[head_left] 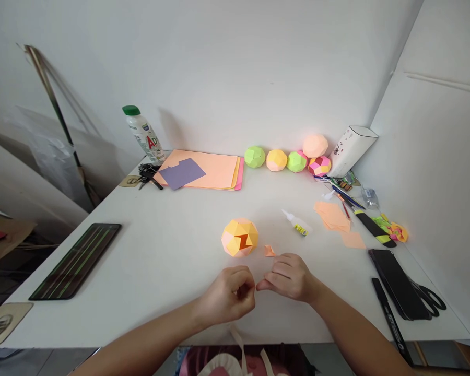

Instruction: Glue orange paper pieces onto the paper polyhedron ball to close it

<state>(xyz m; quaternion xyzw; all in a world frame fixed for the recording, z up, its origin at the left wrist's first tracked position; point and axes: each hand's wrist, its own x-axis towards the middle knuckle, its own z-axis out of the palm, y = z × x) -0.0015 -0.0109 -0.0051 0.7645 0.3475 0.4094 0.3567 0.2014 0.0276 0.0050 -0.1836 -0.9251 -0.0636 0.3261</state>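
Note:
My left hand [231, 295] is curled with thumb and index finger pressed together, close to the table's front edge. Close by on its right, my right hand [290, 277] has its fingers folded and its thumb pointing at the left fingertips. Whatever sits between the fingertips is too small to make out. Just beyond the hands rests a yellow and peach paper ball [234, 233] with an opening in its near side. A small folded orange paper piece [269, 251] lies beside my right hand. Farther back is a glue bottle [297, 223] on its side.
Several finished paper balls [276, 160] line the wall. Stacked coloured sheets [211, 169] lie at the back, beside a white bottle [145, 137] and keys [148, 173]. On the right are peach paper squares [332, 215], a cutter [374, 228], a phone [399, 284], scissors [431, 297] and a marker [391, 318]. A dark tablet-like panel [76, 261] is left.

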